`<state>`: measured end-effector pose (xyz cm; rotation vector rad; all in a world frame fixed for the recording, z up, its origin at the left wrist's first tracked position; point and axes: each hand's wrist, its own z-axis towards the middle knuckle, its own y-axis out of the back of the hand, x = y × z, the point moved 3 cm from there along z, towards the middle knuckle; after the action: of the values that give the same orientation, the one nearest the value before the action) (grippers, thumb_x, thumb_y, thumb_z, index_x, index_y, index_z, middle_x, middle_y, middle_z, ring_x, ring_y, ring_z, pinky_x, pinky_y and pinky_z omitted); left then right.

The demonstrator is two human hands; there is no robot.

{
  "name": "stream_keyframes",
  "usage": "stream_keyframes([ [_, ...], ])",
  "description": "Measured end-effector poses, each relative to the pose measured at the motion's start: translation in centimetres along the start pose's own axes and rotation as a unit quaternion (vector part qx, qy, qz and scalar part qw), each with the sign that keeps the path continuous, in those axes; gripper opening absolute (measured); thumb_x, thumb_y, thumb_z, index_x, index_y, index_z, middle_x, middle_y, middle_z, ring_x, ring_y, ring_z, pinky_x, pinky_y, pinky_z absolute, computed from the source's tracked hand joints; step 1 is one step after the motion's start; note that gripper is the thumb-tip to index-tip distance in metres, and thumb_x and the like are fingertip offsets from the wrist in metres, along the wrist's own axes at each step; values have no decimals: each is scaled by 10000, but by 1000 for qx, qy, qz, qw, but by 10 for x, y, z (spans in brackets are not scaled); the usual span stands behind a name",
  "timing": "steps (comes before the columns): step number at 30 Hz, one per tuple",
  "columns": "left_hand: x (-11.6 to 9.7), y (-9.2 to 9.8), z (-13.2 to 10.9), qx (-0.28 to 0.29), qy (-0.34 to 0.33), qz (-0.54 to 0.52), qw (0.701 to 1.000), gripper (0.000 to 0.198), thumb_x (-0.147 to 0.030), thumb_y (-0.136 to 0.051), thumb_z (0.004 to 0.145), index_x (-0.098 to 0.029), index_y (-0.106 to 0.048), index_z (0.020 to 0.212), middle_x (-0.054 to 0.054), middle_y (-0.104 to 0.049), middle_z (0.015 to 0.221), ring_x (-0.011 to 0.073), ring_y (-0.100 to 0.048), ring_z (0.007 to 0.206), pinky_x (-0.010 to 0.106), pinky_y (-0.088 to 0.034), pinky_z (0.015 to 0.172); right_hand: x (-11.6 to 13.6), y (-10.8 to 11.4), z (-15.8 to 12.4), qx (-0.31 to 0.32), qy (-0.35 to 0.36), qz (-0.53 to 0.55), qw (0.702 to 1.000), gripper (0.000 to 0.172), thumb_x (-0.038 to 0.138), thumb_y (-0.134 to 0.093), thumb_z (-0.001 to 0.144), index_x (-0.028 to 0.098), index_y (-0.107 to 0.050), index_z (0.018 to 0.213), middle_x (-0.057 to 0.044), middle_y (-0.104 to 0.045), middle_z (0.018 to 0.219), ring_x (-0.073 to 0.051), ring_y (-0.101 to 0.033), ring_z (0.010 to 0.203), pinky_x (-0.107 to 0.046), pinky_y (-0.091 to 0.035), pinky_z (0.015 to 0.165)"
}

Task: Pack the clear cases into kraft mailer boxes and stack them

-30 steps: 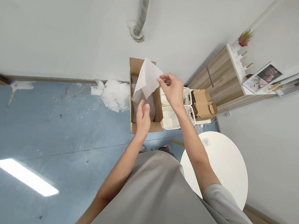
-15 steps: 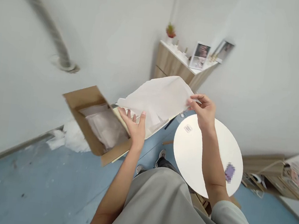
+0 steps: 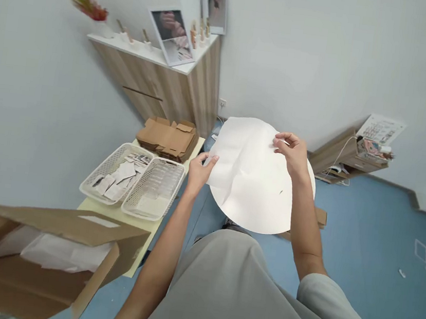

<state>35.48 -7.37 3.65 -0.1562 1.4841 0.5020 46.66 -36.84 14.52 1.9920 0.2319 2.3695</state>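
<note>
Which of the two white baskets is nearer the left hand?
The right basket in the picture, holding clear plastic-looking items; the other basket, farther from the left hand, holds loose white pieces.

No text, number or sign is readable here.

Sheet: a second ago a folded piece above the cardboard box, now opened wide over the round table [image 3: 264,215], with the thin white sheet [image 3: 250,159] just toward 3 o'clock from centre.
Left hand: the left hand [image 3: 200,171] had its fingers spread beneath the sheet half a second ago; now it pinches the sheet's 9 o'clock edge between thumb and fingers.
Right hand: the right hand [image 3: 293,151] has swung out from about 1 o'clock toward 3.
View: turned, so the cardboard box [image 3: 54,218] has slid from centre to 8 o'clock, the wooden cabinet [image 3: 153,79] from 2 to between 10 and 11.
</note>
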Motion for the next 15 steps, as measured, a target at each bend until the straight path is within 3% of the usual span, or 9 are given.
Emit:
stream_keyframes([
  [3,17,-50,12,49,56,37,997,312,-517,-687,970,-213,-698,899,55,-788,948,241,-723,953,330,-560,892,-51,35,18,-23,-52,-7,998,312,437,-847,763,224,-751,969,-31,-774,1035,-173,-765,866,-311,-635,727],
  [7,44,-98,15,102,85,106,986,326,-495,-647,986,-229,-632,799,32,-712,793,203,-641,786,304,-497,770,-132,81,29,-50,-148,-14,988,317,420,-830,751,207,-758,974,-39,-780,1039,-169,-764,872,-312,-623,780],
  [11,78,-129,6,158,134,176,962,377,-512,-629,999,-247,-553,742,-12,-620,703,177,-553,698,292,-433,717,-210,109,27,-70,-236,-23,969,281,378,-813,779,190,-764,983,-55,-787,1057,-163,-762,861,-312,-604,805],
  [15,114,-149,-6,187,146,244,940,433,-487,-583,1034,-251,-482,686,-29,-533,636,169,-487,668,298,-375,714,-276,110,25,-56,-304,-30,951,184,255,-781,809,169,-769,971,-50,-781,1025,-134,-725,806,-293,-588,797],
])
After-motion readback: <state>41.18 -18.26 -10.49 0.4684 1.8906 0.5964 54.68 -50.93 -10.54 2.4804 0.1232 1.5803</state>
